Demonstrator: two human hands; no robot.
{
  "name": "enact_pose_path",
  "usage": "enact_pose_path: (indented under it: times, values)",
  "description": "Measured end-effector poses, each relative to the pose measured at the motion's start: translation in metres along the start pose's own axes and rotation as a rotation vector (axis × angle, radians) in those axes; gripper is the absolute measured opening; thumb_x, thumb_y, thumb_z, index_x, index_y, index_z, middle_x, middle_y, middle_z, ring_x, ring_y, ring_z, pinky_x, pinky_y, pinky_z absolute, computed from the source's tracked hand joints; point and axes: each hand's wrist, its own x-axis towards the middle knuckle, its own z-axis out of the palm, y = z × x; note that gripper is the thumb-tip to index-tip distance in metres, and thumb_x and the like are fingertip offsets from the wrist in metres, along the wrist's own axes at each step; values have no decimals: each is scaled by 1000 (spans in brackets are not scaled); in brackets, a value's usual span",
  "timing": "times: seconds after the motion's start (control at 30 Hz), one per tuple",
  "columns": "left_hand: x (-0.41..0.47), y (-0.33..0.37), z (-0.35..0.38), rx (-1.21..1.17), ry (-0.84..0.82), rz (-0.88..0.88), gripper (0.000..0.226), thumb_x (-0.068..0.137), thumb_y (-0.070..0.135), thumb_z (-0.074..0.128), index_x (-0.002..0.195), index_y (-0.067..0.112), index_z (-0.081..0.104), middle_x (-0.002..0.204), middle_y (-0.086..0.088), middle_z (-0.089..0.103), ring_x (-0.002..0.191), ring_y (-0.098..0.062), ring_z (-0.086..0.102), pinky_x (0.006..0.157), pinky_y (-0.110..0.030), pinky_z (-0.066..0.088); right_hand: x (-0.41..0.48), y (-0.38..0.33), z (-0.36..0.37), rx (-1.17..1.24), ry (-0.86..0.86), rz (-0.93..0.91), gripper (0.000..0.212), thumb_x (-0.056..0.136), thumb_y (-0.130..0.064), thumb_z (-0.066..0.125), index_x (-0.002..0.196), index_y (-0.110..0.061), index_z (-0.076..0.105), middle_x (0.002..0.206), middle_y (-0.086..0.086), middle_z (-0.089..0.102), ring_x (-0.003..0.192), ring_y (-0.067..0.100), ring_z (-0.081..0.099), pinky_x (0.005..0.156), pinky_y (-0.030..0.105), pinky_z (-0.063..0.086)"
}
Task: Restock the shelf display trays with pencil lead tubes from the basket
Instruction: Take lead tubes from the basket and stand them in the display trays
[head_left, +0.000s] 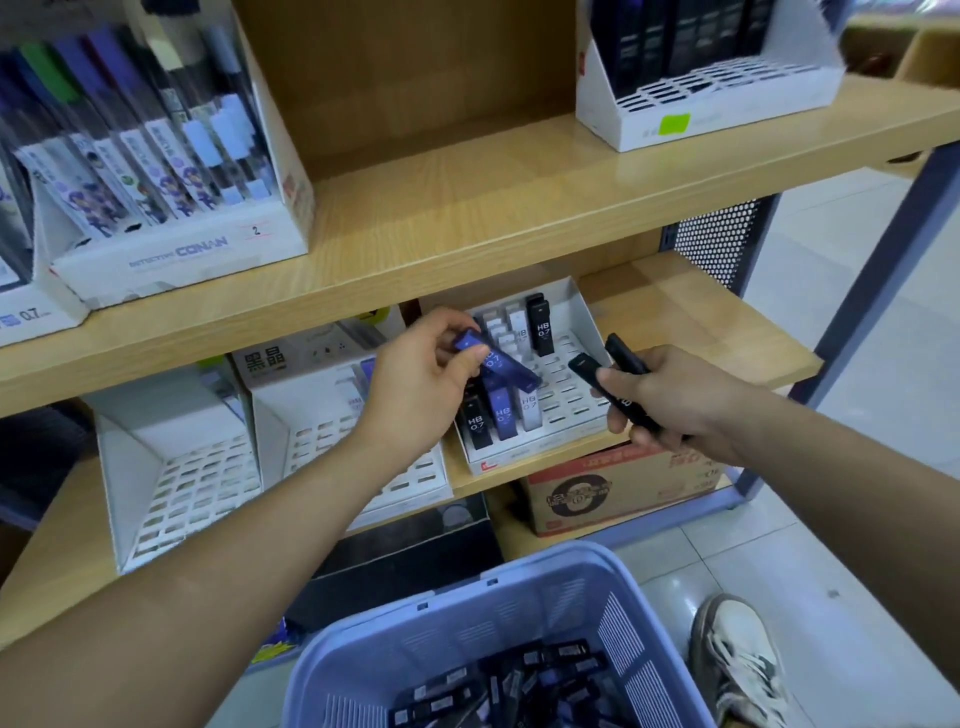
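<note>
Blue lead tube (500, 364): translucent dark blue, flat-sided, pale print on its face. It lies tilted over the left half of the display tray (571, 410), above the tubes already slotted there. My left hand (426, 384) pinches its upper end between thumb and curled fingers.

My right hand (670, 405), at the tray's right edge, is curled round black tubes (623, 358). Two ends stick out toward the tray; how many are in the fist, I cannot tell.

In the tray, front left: a black tube marked HB 0.7 (475, 423), a blue one (501, 413) and a white one (529, 408), all upright. At the tray's back stands another black tube (540, 325), with pale ones beside it. The tray is white card with rows of slots.

Left of the tray are two more white slotted trays (208, 478). All rest on a light wood shelf board (701, 322). Under the tray is a printed cardboard box (613, 493). Above the tray, on the upper shelf (467, 208), are a Conan display box (182, 249) on the left and a white tray of dark packs (701, 119) on the right.

Below and nearer me than the tray is a lilac plastic basket (519, 587) holding a heap of dark tubes (519, 680). Right of the basket are my shoe (737, 660) and pale floor tiles (857, 364).
</note>
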Motion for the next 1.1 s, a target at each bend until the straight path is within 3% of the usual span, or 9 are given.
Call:
enact_pose_path:
  times: [0.1,0.27,0.43,0.6,0.8,0.97,1.1]
  values:
    - [22,9,20,71,36,15,15,90,19,63,105,17,63,84,11,63,77,-3,59,75,-18,48,4,1,-3,37,55,-12,21,104,-24,45,113,-7,52,63,5,60,41,13,45,37,22,23]
    - [58,12,47,253,-16,-45,30,93,32,59,121,21,60,105,-4,68,95,-23,62,87,-34,49,6,6,-11,79,69,32,13,102,-8,42,114,-6,47,77,9,58,49,15,49,36,20,24]
    - [86,12,71,308,-73,-34,27,94,32,58,120,25,64,99,3,62,85,-12,55,70,-18,38,6,10,-17,94,63,38,11,102,-9,43,111,-8,49,78,8,62,47,12,53,36,19,26]
    - [102,5,87,396,-172,67,24,96,25,56,114,15,67,108,-5,68,97,-21,61,79,-24,43,9,15,-24,110,63,39,19,102,-11,45,120,-7,48,76,7,64,40,8,54,37,19,29]
    - [109,2,89,462,-208,111,23,98,22,51,104,6,67,95,-10,67,80,-20,57,75,-31,44,8,15,-25,132,44,49,18,102,-11,45,119,-7,49,77,8,64,46,12,56,38,19,28]
    - [112,-1,89,491,-250,135,23,98,23,50,83,9,61,71,-9,58,65,-20,53,59,-28,34,5,15,-27,154,32,50,16,102,-11,46,118,-7,49,74,7,64,46,12,56,37,18,27]
    - [113,-2,90,455,-229,132,20,97,23,50,94,12,67,74,-5,59,68,-16,53,60,-25,32,6,18,-30,199,36,62,18,102,-11,46,120,-7,48,72,7,66,47,13,58,36,18,26]
